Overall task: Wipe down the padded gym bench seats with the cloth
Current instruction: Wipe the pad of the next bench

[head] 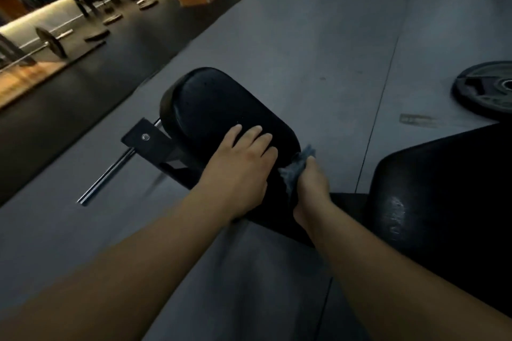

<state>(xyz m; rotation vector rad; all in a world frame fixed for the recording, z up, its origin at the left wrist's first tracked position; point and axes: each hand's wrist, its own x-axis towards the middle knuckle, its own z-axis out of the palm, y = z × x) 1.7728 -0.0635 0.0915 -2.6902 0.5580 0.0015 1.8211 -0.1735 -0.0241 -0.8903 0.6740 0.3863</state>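
Left hand lies flat, palm down, fingers straight and slightly spread, on the near end of the small black rounded padded seat; it holds nothing and only presses on the pad. Right hand is curled tight round the bunched blue-grey cloth; a wad sticks out above the fist and touches the pad's near right edge, just beside the left fingers.

Handling, as we judge it:
- cloth: light, limp, no stiffness; balled up like this it gives a small contact patch; we'd spread it under a flat palm for the top face and keep the fist grip for edges and corners; we can't tell if it is damp.
- small pad: smooth skin over foam, likely gives a little under pressure and goes slick if wet; it sits on a black metal bracket with thin chrome rods, so it may rock or pivot; bracing it with the free hand on top makes sense, moving the brace as the cloth comes round.
- large black padded seat lies to the right, apart from the small one; there is a pale scuffed patch on its near left side; worn skin there could snag the cloth, so go lightly.

A black weight plate lies on the grey floor beyond, well clear of both hands.
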